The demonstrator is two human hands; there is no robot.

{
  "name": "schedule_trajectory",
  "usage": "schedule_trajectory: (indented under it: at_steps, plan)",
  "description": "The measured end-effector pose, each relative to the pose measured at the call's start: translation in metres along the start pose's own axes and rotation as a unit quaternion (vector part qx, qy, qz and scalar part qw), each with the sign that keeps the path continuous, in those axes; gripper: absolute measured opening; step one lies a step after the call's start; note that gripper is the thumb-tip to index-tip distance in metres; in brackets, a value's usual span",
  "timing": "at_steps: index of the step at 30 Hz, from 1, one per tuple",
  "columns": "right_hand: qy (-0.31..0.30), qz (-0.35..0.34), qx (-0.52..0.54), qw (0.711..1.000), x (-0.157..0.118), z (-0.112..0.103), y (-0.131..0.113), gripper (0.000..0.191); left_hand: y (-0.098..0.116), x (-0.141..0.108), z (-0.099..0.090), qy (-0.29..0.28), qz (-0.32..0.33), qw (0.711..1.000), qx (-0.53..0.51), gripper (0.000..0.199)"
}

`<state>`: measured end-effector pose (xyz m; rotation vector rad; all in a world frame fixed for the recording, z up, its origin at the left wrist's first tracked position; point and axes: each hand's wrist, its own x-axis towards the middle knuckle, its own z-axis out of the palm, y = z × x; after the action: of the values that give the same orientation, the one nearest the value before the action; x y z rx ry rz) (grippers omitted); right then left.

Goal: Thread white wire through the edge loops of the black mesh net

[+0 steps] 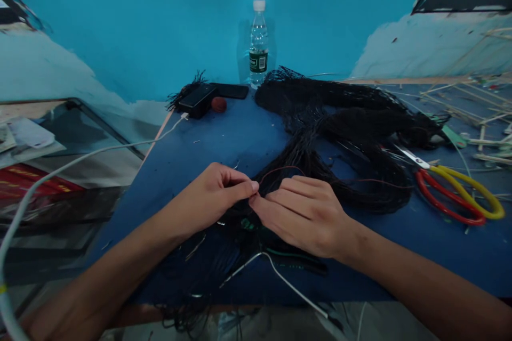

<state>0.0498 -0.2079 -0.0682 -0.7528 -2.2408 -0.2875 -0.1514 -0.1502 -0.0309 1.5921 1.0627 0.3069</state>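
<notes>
My left hand (214, 194) and my right hand (304, 213) meet fingertip to fingertip over the blue table (160, 181). A thin reddish thread (280, 168) rises from between the pinched fingers of both hands and arcs to the right. It runs across a large bundle of black strands (356, 128) behind my right hand. Beneath the hands lie more dark strands with a bit of green, partly hidden by my fingers. A white wire (280, 275) bends just below my right hand, near the table's front edge.
Scissors (460, 192) with red and yellow handles lie at the right, near scattered thin sticks (480, 112). A water bottle (258, 45) stands against the wall. A black device (198, 98) with a white cable (100, 153) and a dark red ball (218, 104) sit at the back left.
</notes>
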Motion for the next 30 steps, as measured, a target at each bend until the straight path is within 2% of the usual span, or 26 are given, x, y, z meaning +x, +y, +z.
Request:
schedule_trajectory:
  at_steps: [4,8,12,15,23,26,30]
  plan:
    - [0.022,0.037,0.037,0.998,-0.001,0.004,-0.002,0.008,0.003,-0.001,-0.001,0.012,0.022,1.000,0.013,0.030]
    - [0.061,0.083,0.145,0.984,-0.001,0.008,0.003,0.008,0.007,-0.005,0.000,0.016,0.038,0.994,0.098,0.028]
    - [0.046,0.156,0.243,0.956,-0.002,0.009,0.011,0.004,0.011,-0.009,0.003,0.076,0.067,0.974,0.204,0.024]
    - [0.030,0.175,0.295,0.939,-0.002,0.011,0.014,0.007,0.012,-0.010,0.004,0.114,0.070,0.959,0.249,0.027]
    - [0.037,0.229,0.314,0.921,0.002,0.007,0.013,0.007,0.011,-0.012,0.007,0.149,0.120,0.940,0.284,0.027]
    - [0.041,0.275,0.315,0.907,0.005,0.006,0.010,0.006,0.012,-0.013,0.008,0.175,0.142,0.929,0.293,0.025]
    - [0.062,0.320,0.325,0.888,0.005,0.008,0.004,0.006,0.014,-0.013,0.010,0.184,0.142,0.929,0.288,0.024]
